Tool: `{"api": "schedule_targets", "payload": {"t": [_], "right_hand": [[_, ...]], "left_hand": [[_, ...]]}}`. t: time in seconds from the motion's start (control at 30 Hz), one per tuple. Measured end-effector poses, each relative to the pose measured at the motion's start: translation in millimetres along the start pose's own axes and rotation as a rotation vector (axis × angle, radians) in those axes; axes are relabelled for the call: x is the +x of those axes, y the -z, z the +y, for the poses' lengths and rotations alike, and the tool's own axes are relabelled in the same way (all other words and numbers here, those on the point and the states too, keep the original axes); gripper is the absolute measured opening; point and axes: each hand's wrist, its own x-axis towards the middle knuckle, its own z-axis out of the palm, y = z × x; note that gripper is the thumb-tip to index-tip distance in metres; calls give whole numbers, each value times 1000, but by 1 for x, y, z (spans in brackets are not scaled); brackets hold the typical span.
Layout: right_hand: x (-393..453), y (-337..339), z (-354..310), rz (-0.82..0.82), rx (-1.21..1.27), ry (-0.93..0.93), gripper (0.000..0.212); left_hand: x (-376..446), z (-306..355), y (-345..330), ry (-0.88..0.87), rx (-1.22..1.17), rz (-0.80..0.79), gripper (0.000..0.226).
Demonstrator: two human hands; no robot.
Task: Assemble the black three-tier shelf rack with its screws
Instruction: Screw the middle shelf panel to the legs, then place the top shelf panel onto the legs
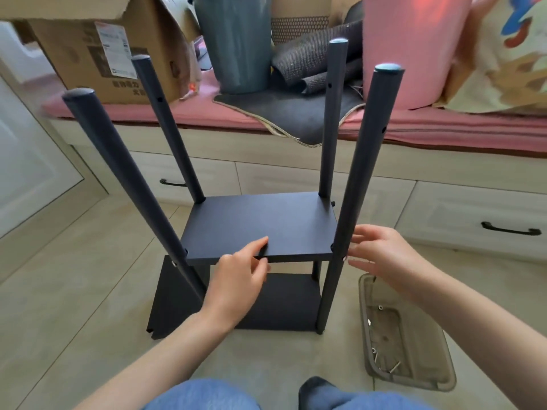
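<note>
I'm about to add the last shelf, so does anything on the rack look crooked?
Yes: the near left pole leans outward at its top while the near right pole stands straighter. Wide-angle distortion may exaggerate it.

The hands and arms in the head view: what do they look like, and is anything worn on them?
The left hand and right hand are both bare, with no gloves, and no rings or watch can be seen. Both forearms are bare as far as the frame shows; no sleeve is visible. Below them, blue denim trousers and a dark grey sock appear.
</note>
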Motion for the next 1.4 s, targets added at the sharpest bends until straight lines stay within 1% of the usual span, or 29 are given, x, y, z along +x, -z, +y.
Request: {"api": "schedule_targets", "payload": {"t": [0.07, 0.1, 0.13, 0.17, 0.23, 0.3, 0.37, 0.53, 0.63, 0.73, 0.83, 0.9, 0.97, 1.07, 1.2, 1.3, 1.4], "right_hand": [[-13, -6, -3, 40, -192, 84, 30], [-17, -10, -4, 63, -263, 113, 28], [-21, -14, -5, 92, -313, 123, 26], [-24, -18, -6, 125, -346, 123, 28], [-28, -25, -7, 170, -369, 126, 30], [-28, -30, -8, 199, -378, 136, 20], [-25, -32, -9, 221, -388, 137, 12], [-16, -34, -8, 317, -521, 184, 14], [-13, -34, -12, 320, -541, 149, 12], [-15, -37, -18, 250, -669, 38, 22], [-23, -42, -19, 133, -800, -102, 29], [-30, -50, -22, 73, -857, -127, 36], [-37, -63, -29, 20, -923, -105, 42], [-45, -90, -45, -66, -1048, 8, 44], [-49, -136, -66, -267, -1177, 105, 37], [-42, -163, -67, -407, -1280, 112, 34], [-27, -190, -56, -565, -1308, 89, 32]], "left_hand": [[1, -7, 8, -277, 267, 185, 26], [2, -10, 10, -394, 372, 245, 23], [3, -14, 13, -473, 463, 266, 24], [4, -17, 15, -510, 535, 245, 30], [5, -24, 18, -466, 633, 134, 47], [3, -32, 18, -424, 705, 51, 57], [3, -38, 18, -435, 745, 49, 59], [9, -42, 9, -428, 688, 95, 57], [12, -42, 3, -384, 666, 67, 55], [15, -50, -3, -357, 660, 32, 54], [13, -50, 1, -356, 619, 19, 55], [9, -50, 8, -364, 576, -5, 55], [-1, -52, 16, -377, 540, -12, 56], [-23, -56, 33, -397, 435, 24, 58], [-54, -73, 60, -409, 242, 75, 56], [-73, -98, 78, -259, 168, 77, 47], [-82, -137, 91, -17, 126, 50, 43]]}}
